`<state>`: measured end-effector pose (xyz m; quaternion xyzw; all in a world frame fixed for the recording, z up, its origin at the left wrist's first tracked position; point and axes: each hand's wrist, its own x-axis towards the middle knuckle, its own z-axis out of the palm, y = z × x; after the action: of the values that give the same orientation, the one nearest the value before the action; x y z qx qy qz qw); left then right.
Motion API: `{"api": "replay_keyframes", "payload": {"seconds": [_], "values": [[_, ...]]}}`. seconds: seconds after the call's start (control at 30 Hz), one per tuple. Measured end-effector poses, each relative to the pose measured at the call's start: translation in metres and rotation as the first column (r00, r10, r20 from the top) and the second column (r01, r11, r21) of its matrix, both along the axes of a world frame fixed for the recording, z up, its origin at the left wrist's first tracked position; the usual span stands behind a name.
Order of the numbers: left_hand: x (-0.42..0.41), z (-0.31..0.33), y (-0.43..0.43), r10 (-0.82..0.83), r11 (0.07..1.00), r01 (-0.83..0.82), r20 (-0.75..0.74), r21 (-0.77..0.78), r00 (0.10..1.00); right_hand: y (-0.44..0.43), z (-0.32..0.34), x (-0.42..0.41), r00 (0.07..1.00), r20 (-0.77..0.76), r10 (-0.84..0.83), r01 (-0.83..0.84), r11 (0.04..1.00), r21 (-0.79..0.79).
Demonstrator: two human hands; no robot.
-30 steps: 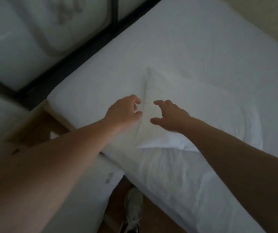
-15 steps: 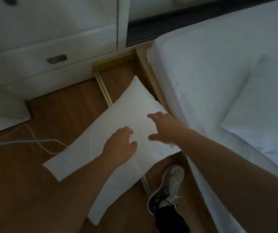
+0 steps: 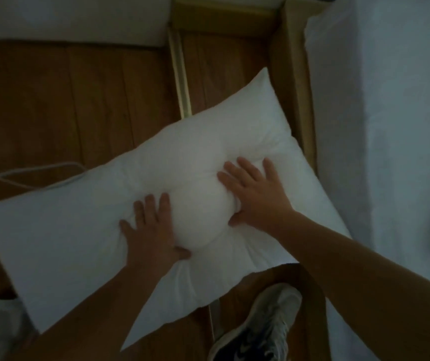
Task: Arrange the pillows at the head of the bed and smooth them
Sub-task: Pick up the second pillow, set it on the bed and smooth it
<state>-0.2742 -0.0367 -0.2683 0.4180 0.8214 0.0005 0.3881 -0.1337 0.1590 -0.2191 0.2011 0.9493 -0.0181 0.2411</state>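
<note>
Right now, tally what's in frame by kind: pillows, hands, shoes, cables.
Pillows: 1, white pillow on the wooden floor beside the bed
Hands: 2, left hand and right hand, both pressing on it
Shoes: 1, shoe
Cables: 1, white cable
Total: 5

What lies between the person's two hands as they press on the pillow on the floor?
In the head view, a rounded bulge of the pillow rises between the left hand and the right hand; nothing else lies there.
</note>
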Motion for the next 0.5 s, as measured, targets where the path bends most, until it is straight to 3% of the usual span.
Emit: {"api": "replay_keyframes", "payload": {"seconds": [0.1, 0.17, 0.37, 0.5], "values": [[-0.001, -0.012, -0.005, 0.067, 0.977, -0.076, 0.053, 0.2, 0.996, -0.002, -0.005, 0.01, 0.971, -0.231, 0.06, -0.046, 0.997, 0.065], [-0.004, -0.016, -0.011, 0.08, 0.963, -0.107, 0.117, 0.248, 0.99, -0.003, -0.006, 0.011, 0.957, -0.278, 0.083, -0.064, 0.995, 0.078], [-0.014, 0.009, -0.016, 0.118, 0.953, -0.195, 0.307, 0.233, 0.944, 0.001, 0.045, -0.01, 0.995, 0.031, 0.1, -0.094, 0.983, -0.158], [-0.021, 0.065, -0.018, 0.164, 0.959, -0.237, 0.382, 0.153, 0.909, 0.003, 0.119, -0.022, 0.995, -0.025, 0.101, -0.104, 0.978, -0.18]]}}
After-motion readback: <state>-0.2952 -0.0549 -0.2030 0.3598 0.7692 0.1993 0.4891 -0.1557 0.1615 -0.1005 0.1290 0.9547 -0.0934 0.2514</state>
